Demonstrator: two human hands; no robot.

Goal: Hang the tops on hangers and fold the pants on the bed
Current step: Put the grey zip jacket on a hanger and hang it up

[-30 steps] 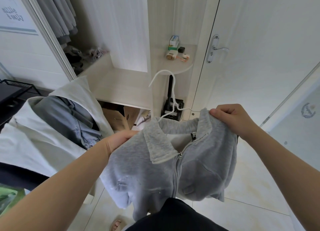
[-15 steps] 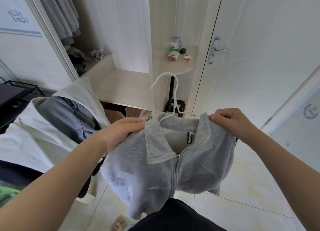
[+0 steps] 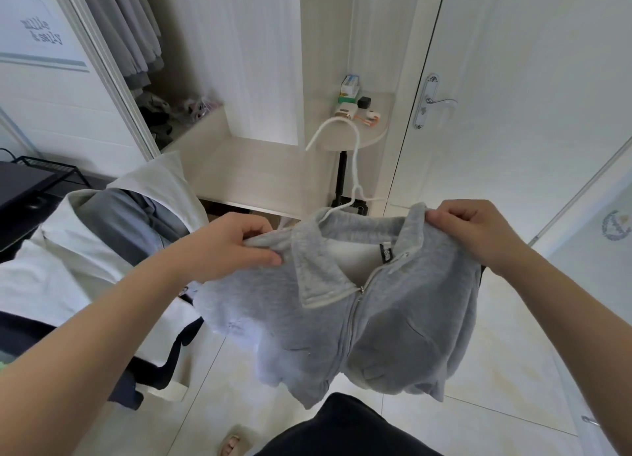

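Door (image 3: 530,131), tall and white, fills the right side. A wardrobe panel (image 3: 41,79) at the left has grey writing on it. It may say "millie & sally", but I am not sure. Below it lies a heap of clothes (image 3: 68,267), a white one and a blue-grey one. I cannot tell what the heap rests on.

The grey top (image 3: 393,319) is up in the air in front of the person, above the floor (image 3: 496,387). The left hand (image 3: 225,247) pinches the left shoulder by the collar. The right hand (image 3: 478,233) has its fingers curled round a bunch of cloth at the right shoulder. I think the hands hold it there to pull the shoulders over the hanger (image 3: 356,161). The hanger sits inside the neck with its white hook poking up. The zip is partly done up, which should help keep the top on. A small black tag (image 3: 385,250) in the neck has white letters, too tiny to read.
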